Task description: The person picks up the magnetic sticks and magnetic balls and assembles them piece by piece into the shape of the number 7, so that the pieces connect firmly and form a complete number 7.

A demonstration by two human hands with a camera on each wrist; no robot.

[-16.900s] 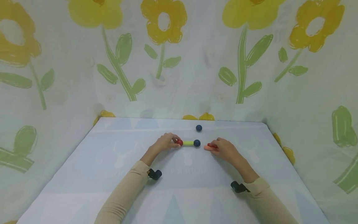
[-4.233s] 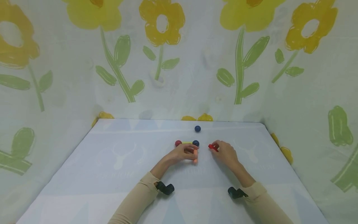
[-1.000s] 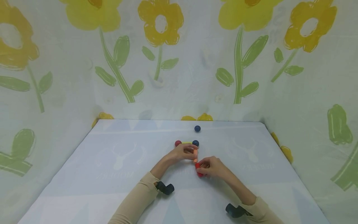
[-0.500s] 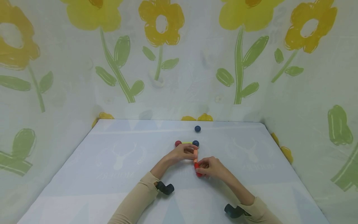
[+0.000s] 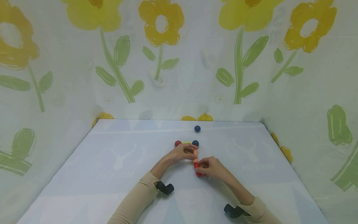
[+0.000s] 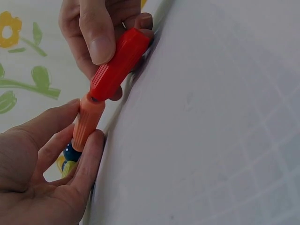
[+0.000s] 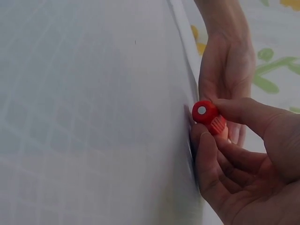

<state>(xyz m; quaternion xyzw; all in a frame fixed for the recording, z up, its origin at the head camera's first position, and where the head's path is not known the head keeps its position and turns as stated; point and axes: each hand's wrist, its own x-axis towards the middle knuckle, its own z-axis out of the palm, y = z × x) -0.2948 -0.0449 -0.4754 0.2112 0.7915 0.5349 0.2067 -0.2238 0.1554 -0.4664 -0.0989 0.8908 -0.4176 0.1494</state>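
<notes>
My left hand (image 5: 181, 152) pinches an orange magnetic rod (image 6: 88, 119) between thumb and fingers, close over the table. The rod's far end is at a dark blue ball (image 5: 195, 143). Nearer to me, my right hand (image 5: 213, 168) pinches a red magnetic rod (image 6: 121, 63); its end meets the near end of the orange one, at a slight angle in the left wrist view. A silvery disc shows in the red rod's free end in the right wrist view. From the blue ball a yellow-green rod (image 5: 186, 142), partly hidden by my left hand, runs left to a red ball (image 5: 178, 143).
Another dark blue ball (image 5: 197, 128) lies alone farther back on the pale patterned tabletop (image 5: 134, 137). Behind the table and at both sides hangs a flower-printed curtain (image 5: 193, 62). A small black camera sits at each wrist.
My left hand moved from the red ball to the orange rod, which my right hand held earlier with the red one. My right hand then brought the red rod nearer, end to end with the orange.
</notes>
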